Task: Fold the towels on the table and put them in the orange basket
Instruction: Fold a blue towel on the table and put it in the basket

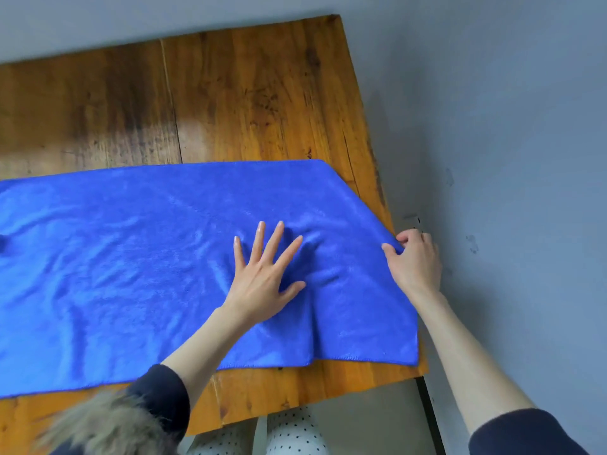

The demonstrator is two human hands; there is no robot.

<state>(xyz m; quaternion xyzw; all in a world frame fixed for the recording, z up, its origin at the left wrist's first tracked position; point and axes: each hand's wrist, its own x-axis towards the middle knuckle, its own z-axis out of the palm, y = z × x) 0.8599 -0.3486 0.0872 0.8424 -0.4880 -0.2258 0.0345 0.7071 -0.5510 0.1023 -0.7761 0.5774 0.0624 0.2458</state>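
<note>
Fur trim (pixel 108 421) sits nearest. Towel (pixel 131 264) lies spread on the worktop (pixel 249 103). Left hand (pixel 262 274), fingers straight, pins it flat; right hand (pixel 415 257) has a pinching grip on the right edge, ready to fold.

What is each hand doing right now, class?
Left hand: open, fingers spread, pressing flat on the blue towel.
Right hand: closed, pinching the towel's right edge.
</note>
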